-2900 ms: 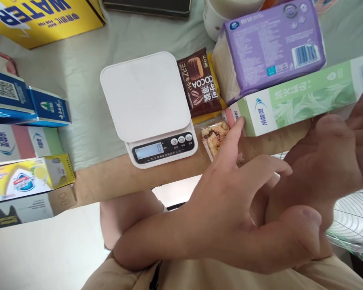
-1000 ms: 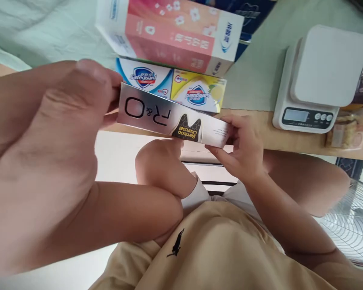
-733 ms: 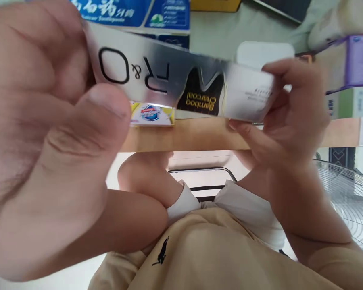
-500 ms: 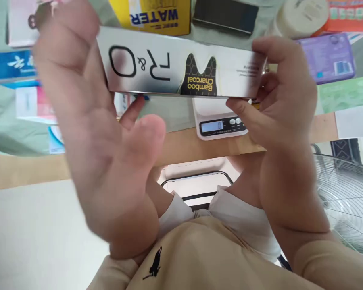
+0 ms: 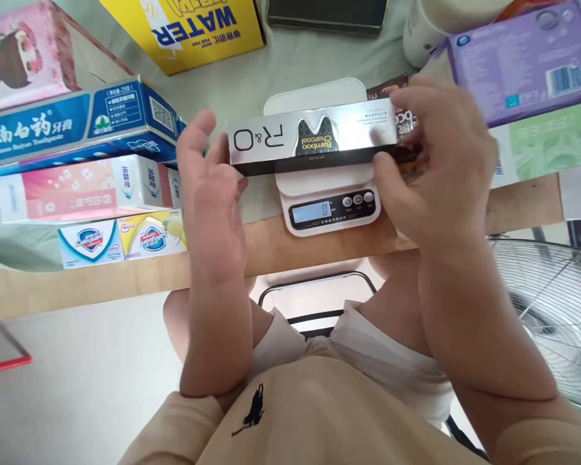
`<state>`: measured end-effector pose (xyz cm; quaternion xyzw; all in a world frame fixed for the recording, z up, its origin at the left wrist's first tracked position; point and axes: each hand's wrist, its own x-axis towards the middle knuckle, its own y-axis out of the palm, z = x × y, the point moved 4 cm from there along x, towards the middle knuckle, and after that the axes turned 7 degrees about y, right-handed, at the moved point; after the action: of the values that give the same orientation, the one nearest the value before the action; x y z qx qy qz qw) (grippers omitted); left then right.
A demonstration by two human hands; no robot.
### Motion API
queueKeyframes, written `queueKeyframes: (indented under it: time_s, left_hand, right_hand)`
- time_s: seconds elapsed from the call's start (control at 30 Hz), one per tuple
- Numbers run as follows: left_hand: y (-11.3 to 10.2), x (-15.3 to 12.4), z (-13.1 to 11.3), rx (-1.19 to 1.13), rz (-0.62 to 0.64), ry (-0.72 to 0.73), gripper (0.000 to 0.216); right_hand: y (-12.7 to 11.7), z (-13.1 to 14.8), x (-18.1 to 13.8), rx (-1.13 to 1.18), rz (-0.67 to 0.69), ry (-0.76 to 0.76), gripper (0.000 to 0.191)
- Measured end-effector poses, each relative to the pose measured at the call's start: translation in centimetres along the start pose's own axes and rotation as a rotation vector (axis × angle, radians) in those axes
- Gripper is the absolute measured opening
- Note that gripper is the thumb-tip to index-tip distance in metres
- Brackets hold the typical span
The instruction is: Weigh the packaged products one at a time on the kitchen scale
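Note:
A long silver-and-black toothpaste box (image 5: 281,139), printed "Bamboo Charcoal", is held level above a white digital kitchen scale (image 5: 329,200). My right hand (image 5: 440,161) grips its right end, thumb along the near edge and fingers over the far side. At the left end is my left hand (image 5: 215,200), its fingers against the end and partly underneath, with one finger raised off the box. The box hides the middle of the scale's platform. On the scale's display the reading looks like 0. A dark brown packet (image 5: 407,123) lies partly hidden behind my right hand.
Left are a blue toothpaste box (image 5: 77,126), a pink-and-white box (image 5: 82,190), soap boxes (image 5: 91,242) and a pink package (image 5: 24,58). A yellow box (image 5: 198,32), black box (image 5: 326,14), white tub (image 5: 423,32) and purple pack (image 5: 523,64) stand around. A fan (image 5: 547,310) is right.
Both hands have lowered the toothpaste box away from my head, down toward the scale. My left hand has turned more edge-on. The view has shifted, showing more boxes on the left.

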<state>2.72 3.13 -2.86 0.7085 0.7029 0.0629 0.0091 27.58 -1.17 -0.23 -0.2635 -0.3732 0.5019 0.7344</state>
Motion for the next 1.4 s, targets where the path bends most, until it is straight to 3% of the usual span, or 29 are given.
queueKeyframes:
  time_s: [0.1,0.2,0.3,0.47,0.57,0.73,0.93,1.1,1.2,1.4]
  left_hand:
    - [-0.8,-0.2,-0.3,0.064,-0.146,0.16,0.068]
    - [-1.0,-0.4,-0.5,0.075,-0.135,0.336,0.056]
    - [-1.1,-0.4,-0.3,0.047,-0.135,0.367,0.059]
    - [-1.0,0.2,0.0,0.027,-0.188,0.279,0.06]
    - [-0.5,0.1,-0.1,-0.024,-0.214,0.212,0.046]
    - [-0.6,0.1,0.2,-0.041,-0.189,0.177,0.044]
    - [-1.8,0.7,1.2,-0.015,-0.155,0.173,0.051]
    - [-2.0,0.7,1.4,0.07,-0.13,0.165,0.059]
    - [-1.5,0.6,1.4,0.054,-0.094,0.147,0.064]
    - [0.3,0.1,1.2,0.033,-0.013,0.165,0.051]
  right_hand:
    - [-0.8,0.2,-1.2,0.135,-0.245,-0.062,0.026]
    - [-0.6,0.5,-2.3,0.228,-0.368,-0.036,0.02]
    - [0.4,1.5,-2.8,0.22,-0.318,-0.078,0.021]
    - [1.3,1.8,-2.8,0.281,-0.209,-0.065,0.021]
    - [1.2,1.6,-2.7,0.308,-0.219,-0.054,0.019]
    - [1.2,1.6,-2.7,0.345,-0.247,-0.046,0.023]
    - [1.6,1.3,-2.7,0.269,-0.237,-0.021,0.028]
    - [1.7,1.3,-2.5,0.373,-0.238,-0.053,0.027]
    - [1.8,1.2,-2.5,0.366,-0.256,-0.046,0.029]
    - [1.7,-0.2,-2.1,0.437,-0.316,-0.047,0.037]
